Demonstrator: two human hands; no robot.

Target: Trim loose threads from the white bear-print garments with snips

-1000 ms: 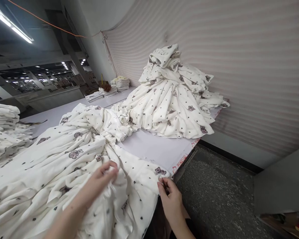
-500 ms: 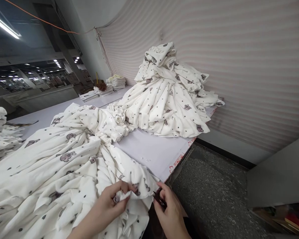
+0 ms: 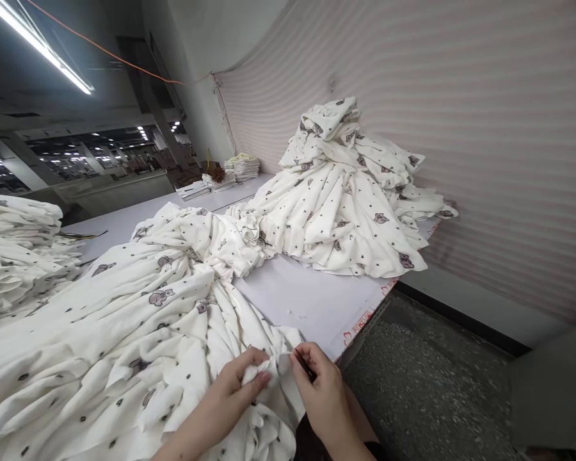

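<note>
A heap of white fabric [image 3: 173, 333] printed with bears and small dark marks spreads over the near table. My left hand [image 3: 235, 387] is closed on a bunched edge of it, thumb against fingers. Close beside it, my right hand [image 3: 326, 394] is closed around a small dark tool [image 3: 304, 366] that looks like thread snips, mostly hidden in the palm. Its thumb and index fingertips meet at the fabric's edge, and whether they pinch the cloth too I cannot tell.
A tall pile of the same fabric [image 3: 340, 205] stands farther along the table [image 3: 292, 294]. More white cloth [image 3: 19, 256] lies at left. Folded stacks [image 3: 242, 168] sit at the back. A striped sheet [image 3: 436, 128] hangs at right above the speckled floor [image 3: 413, 384].
The view has swung left, so the scene sits farther right. My hands have come closer together at the fabric's edge, and the dark tool's tips show less.
</note>
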